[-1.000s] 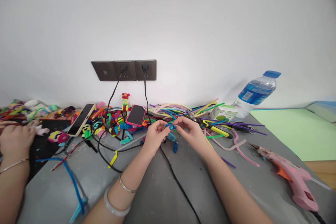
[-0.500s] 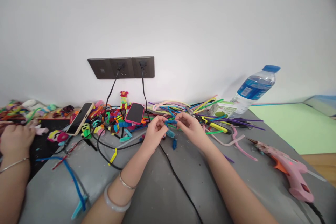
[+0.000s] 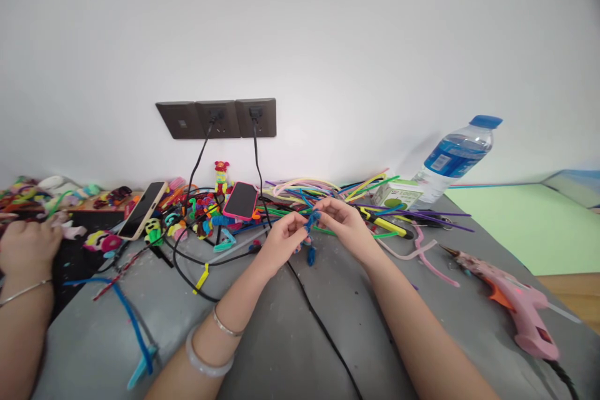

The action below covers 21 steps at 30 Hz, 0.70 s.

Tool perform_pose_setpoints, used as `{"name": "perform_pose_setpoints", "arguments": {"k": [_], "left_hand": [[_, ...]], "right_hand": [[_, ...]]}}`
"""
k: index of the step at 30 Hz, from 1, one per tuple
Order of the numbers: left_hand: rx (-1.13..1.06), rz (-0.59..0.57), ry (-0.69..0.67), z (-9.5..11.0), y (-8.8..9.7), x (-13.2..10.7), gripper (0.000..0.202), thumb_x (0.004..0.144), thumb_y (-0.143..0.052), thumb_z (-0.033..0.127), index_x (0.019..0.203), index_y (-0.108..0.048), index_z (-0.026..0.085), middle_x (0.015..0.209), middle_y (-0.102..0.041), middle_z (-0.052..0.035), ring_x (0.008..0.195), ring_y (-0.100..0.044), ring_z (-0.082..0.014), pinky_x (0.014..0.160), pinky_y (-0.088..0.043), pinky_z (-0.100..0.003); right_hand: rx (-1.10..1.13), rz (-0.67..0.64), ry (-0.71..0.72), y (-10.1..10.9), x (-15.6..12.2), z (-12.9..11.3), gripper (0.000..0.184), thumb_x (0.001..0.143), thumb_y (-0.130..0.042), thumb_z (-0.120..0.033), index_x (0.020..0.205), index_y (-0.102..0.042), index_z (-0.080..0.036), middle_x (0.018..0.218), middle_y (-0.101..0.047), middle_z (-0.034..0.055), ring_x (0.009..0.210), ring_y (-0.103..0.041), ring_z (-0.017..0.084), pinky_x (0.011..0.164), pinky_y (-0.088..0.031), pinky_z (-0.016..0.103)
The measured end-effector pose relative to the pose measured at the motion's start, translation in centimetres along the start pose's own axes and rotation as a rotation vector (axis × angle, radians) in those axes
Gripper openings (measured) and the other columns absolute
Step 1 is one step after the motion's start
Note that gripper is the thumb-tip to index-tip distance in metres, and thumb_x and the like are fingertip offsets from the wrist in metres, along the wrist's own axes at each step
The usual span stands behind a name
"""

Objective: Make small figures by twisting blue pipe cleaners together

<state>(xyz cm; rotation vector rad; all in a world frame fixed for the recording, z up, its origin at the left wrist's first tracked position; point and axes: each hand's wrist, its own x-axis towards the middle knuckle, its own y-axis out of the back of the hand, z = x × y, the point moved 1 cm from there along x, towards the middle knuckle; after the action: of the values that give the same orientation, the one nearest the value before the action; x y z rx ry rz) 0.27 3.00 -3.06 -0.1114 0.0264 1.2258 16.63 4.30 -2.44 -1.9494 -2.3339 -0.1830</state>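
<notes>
A small blue pipe cleaner piece (image 3: 311, 220) is pinched between my two hands above the middle of the grey table. My left hand (image 3: 287, 236) grips it from the left, thumb and fingertips together. From the right, the fingers of my right hand (image 3: 341, 225) close on its upper end. A darker blue fuzzy end (image 3: 311, 256) hangs below the fingertips. Part of the piece is hidden behind my fingers. Loose coloured pipe cleaners (image 3: 304, 189) lie just behind my hands.
At right lies a pink hot glue gun (image 3: 510, 303); a tilted water bottle (image 3: 457, 156) leans near a small green-and-white box (image 3: 398, 194). Black cables (image 3: 319, 319) cross the table. Two phones (image 3: 240, 201) lie left among pipe cleaner figures. Another person's hand (image 3: 29, 247) rests far left.
My left hand has shifted right, closer to my right hand. The blue piece, stretched sideways between them before, is now bunched and bent at the fingertips.
</notes>
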Motion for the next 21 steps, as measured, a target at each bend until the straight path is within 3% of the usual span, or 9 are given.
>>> {"name": "perform_pose_setpoints", "arguments": {"k": [4, 7, 11, 15, 17, 21], "left_hand": [[-0.004, -0.003, -0.036, 0.0, 0.1, 0.1, 0.029, 0.076, -0.064, 0.046, 0.082, -0.056, 0.018, 0.064, -0.053, 0.0034, 0.052, -0.045, -0.0073, 0.049, -0.035, -0.02], [-0.054, 0.027, -0.026, 0.3, 0.2, 0.1, 0.033, 0.075, -0.066, 0.049, 0.077, -0.053, 0.019, 0.062, -0.049, 0.005, 0.052, -0.045, -0.0074, 0.05, -0.035, -0.02], [-0.06, 0.101, -0.044, 0.6, 0.5, 0.1, 0.028, 0.076, -0.064, 0.043, 0.073, -0.049, 0.019, 0.058, -0.046, 0.0066, 0.052, -0.043, -0.0072, 0.05, -0.032, -0.019], [0.0, 0.146, -0.083, 0.7, 0.8, 0.1, 0.022, 0.077, -0.06, 0.035, 0.069, -0.046, 0.019, 0.056, -0.043, 0.0071, 0.051, -0.04, -0.0072, 0.05, -0.03, -0.019], [0.019, 0.069, -0.082, 0.7, 0.7, 0.0, 0.02, 0.076, -0.059, 0.032, 0.068, -0.046, 0.019, 0.057, -0.042, 0.0069, 0.052, -0.041, -0.0072, 0.051, -0.031, -0.019], [0.003, -0.265, 0.009, 0.7, 0.2, -0.5, 0.022, 0.074, -0.064, 0.028, 0.067, -0.046, 0.018, 0.06, -0.045, 0.0055, 0.054, -0.043, -0.0072, 0.052, -0.035, -0.02]], "right_hand": [[0.148, 0.04, -0.053, -0.1, 0.0, 0.1, 0.032, 0.075, -0.074, -0.043, 0.096, -0.061, -0.022, 0.079, -0.062, 0.0, 0.065, -0.054, 0.012, 0.06, -0.046, 0.024], [0.347, 0.105, -0.104, 0.2, 0.0, 0.0, 0.034, 0.07, -0.081, -0.038, 0.093, -0.063, -0.022, 0.074, -0.061, -0.0025, 0.058, -0.051, 0.009, 0.054, -0.044, 0.02], [0.586, 0.229, -0.149, 1.1, 0.2, -0.2, 0.033, 0.061, -0.088, -0.032, 0.083, -0.065, -0.022, 0.07, -0.058, -0.0049, 0.056, -0.049, 0.006, 0.053, -0.045, 0.017], [0.718, 0.349, -0.101, 1.9, 0.6, 0.2, 0.035, 0.055, -0.09, -0.027, 0.076, -0.063, -0.023, 0.063, -0.054, -0.0079, 0.052, -0.047, 0.005, 0.051, -0.045, 0.015], [0.723, 0.381, -0.079, 2.1, 0.7, 0.5, 0.035, 0.055, -0.09, -0.026, 0.076, -0.062, -0.023, 0.06, -0.053, -0.0086, 0.052, -0.048, 0.005, 0.049, -0.044, 0.014], [0.687, 0.334, -0.082, 1.8, 0.5, 0.1, 0.033, 0.06, -0.087, -0.027, 0.079, -0.061, -0.023, 0.062, -0.055, -0.0085, 0.053, -0.048, 0.005, 0.05, -0.045, 0.014]]}}
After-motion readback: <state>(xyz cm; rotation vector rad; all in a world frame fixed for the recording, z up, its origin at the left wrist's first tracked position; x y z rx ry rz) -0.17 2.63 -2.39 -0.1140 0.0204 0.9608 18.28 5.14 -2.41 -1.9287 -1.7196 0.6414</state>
